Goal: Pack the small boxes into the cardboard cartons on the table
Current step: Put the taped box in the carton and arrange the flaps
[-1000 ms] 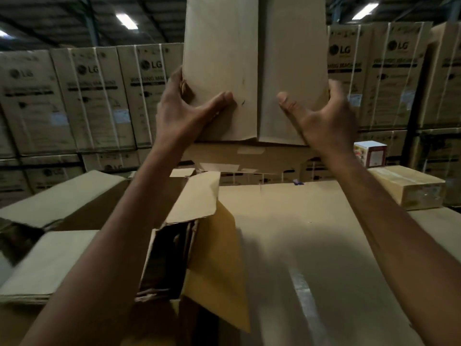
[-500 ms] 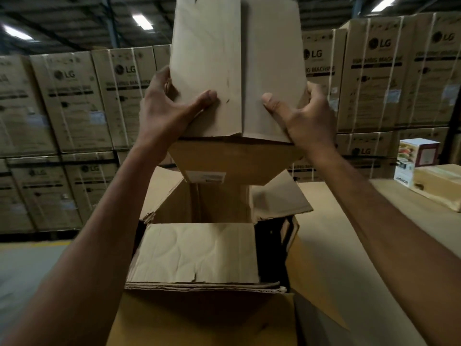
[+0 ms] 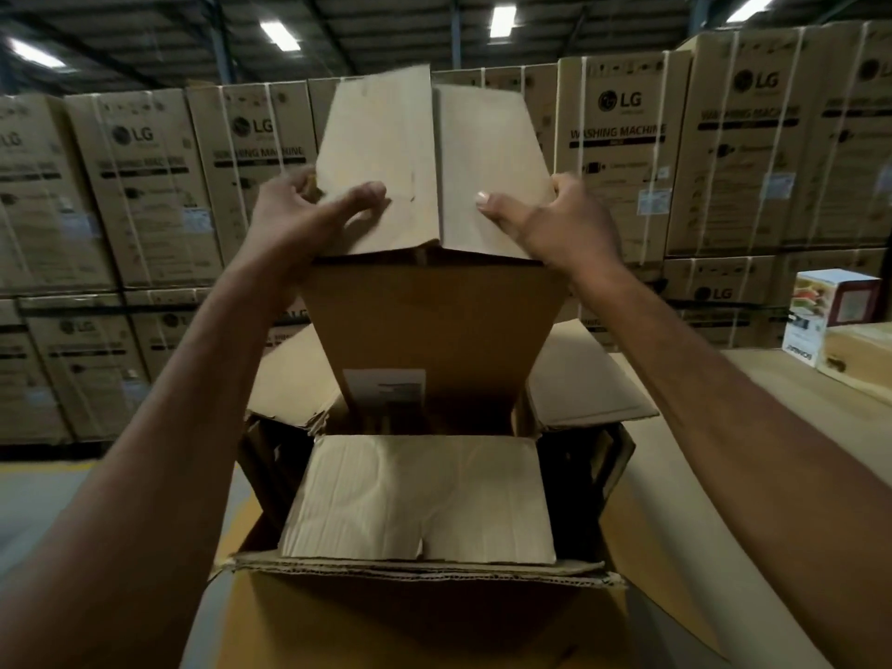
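Here, a person's two bare arms reach forward and up, holding a plain cardboard box (image 3: 434, 166) in the air. The left hand (image 3: 299, 219) grips the box's left edge, thumb pressed flat on the near face and fingers curled out of sight behind it. The right hand (image 3: 555, 224) mirrors it on the right edge, thumb on the near face, fingers wrapped around the back. Both hands are closed firmly on the box, and a seam runs down the near face between the two thumbs.

Directly below the hands stands an open cardboard carton (image 3: 420, 577), its flaps spread outward. The held box's lower part dips between the carton's far flaps; whether it touches them cannot be told. A creased near flap (image 3: 420, 499) is folded inward, well below the thumbs.

Far to the right of the right hand, a small printed box (image 3: 825, 316) stands on the table (image 3: 782, 393), touching a low tan box (image 3: 859, 354). Beyond the fingers rise stacked washing machine cartons (image 3: 627, 152).
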A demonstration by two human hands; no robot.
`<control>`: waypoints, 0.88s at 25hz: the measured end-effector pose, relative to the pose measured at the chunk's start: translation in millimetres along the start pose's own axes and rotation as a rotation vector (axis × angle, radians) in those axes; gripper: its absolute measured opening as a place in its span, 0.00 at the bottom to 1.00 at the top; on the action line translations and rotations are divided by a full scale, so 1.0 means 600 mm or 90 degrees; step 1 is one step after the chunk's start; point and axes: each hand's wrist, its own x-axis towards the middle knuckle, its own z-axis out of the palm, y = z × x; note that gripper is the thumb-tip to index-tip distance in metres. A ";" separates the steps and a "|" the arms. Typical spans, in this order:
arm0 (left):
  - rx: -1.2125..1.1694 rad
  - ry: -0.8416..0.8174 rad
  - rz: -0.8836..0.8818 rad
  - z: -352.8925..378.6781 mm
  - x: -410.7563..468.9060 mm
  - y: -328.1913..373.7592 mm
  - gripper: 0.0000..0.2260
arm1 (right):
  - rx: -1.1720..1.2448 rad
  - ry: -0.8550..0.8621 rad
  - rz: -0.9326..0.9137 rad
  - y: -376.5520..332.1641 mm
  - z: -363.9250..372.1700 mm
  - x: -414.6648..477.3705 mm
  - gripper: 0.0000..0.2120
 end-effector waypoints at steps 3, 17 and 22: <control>0.041 0.001 -0.094 0.020 0.007 -0.039 0.22 | -0.065 -0.052 0.017 0.014 0.012 0.010 0.41; 0.178 -0.098 -0.217 0.015 0.035 -0.037 0.17 | -0.066 -0.186 0.131 0.025 0.056 0.054 0.40; 0.182 -0.216 -0.285 0.036 0.041 -0.165 0.24 | -0.128 -0.240 0.206 0.105 0.135 0.013 0.47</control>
